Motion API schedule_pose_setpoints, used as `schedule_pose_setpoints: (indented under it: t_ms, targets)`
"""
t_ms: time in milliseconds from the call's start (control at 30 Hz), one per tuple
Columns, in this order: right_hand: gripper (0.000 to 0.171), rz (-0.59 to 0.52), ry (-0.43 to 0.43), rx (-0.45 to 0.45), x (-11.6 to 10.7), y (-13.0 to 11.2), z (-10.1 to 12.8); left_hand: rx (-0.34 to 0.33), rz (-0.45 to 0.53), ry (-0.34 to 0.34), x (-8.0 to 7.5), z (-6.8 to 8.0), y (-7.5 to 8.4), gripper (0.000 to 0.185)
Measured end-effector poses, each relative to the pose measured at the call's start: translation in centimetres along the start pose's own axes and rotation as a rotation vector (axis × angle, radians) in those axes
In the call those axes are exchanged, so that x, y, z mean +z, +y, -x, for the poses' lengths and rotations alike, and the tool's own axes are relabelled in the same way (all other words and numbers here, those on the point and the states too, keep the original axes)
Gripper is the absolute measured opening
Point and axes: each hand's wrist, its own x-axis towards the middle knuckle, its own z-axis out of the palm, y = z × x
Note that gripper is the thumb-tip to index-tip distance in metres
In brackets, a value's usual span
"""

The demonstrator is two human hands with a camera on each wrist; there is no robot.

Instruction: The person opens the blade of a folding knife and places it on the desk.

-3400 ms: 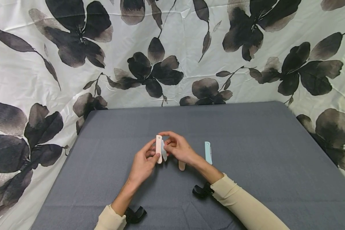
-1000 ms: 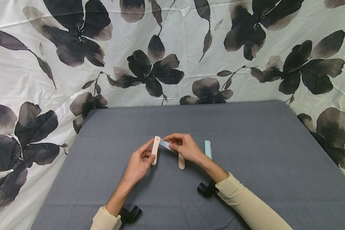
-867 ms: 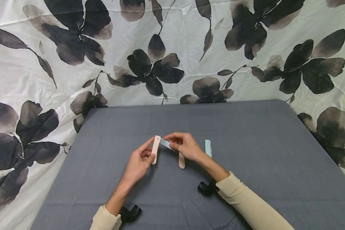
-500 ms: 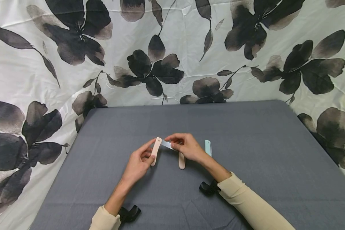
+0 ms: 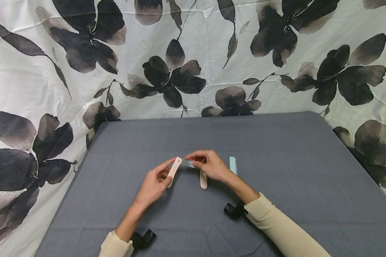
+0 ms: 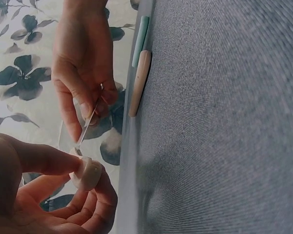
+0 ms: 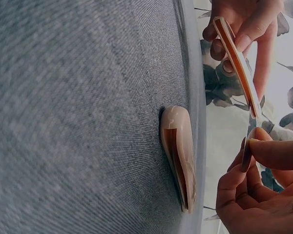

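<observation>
My left hand [image 5: 152,187] grips the pale pink handle [image 5: 174,172] of a folding knife between thumb and fingers, above the table. Its metal blade [image 5: 187,163] is swung out to the right from the pivot end. My right hand [image 5: 212,166] pinches that blade between thumb and fingers, covering its far end. Seen from the right wrist, the handle [image 7: 238,66] shows a long orange-brown slot. A second pale pink folding knife [image 5: 203,180] lies on the table below the right hand, partly hidden by it. To its right lies a light blue folding knife [image 5: 233,165], its lower end behind the forearm.
A grey cloth [image 5: 276,160] covers the table. Behind it hangs a white sheet [image 5: 209,39] with dark flowers. Black wrist mounts [image 5: 143,240] sit at both cuffs, close above the cloth.
Over the last few seconds the blade has swung from beside the handle out to the right, pulled by the right hand. Lately the handle's top has tipped further right.
</observation>
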Motion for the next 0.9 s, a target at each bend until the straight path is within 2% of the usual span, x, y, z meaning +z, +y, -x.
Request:
schedule_pose_setpoints:
  t_ms: [667,900]
  targets:
    - [0.024,0.023,-0.027,0.023,-0.21,0.12,0.23,-0.004,-0.093,-0.039,-0.34,0.03,-0.01,0.060]
    - [0.025,0.058,-0.026,0.026,-0.30,0.16,0.28,0.004,-0.161,-0.058,-0.45,-0.05,-0.05,0.060]
